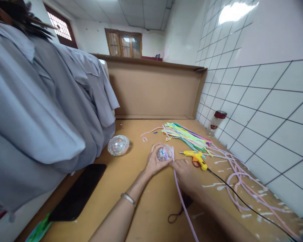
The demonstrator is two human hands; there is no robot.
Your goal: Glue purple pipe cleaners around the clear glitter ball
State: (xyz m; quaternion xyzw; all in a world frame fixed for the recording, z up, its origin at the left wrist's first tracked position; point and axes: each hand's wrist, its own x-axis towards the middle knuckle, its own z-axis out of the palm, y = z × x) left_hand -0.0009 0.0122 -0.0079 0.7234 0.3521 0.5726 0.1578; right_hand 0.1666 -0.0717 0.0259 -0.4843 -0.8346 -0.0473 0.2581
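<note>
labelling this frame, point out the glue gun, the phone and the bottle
glue gun (193, 154): head view, on its yellow body
phone (78, 193): head view, on the middle of its black face
bottle (214, 124): head view, on its clear side below the red cap

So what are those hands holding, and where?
The left hand cups a clear rounded piece by its left side. The right hand is at a lilac strip beside it, its exact hold unclear.
</note>
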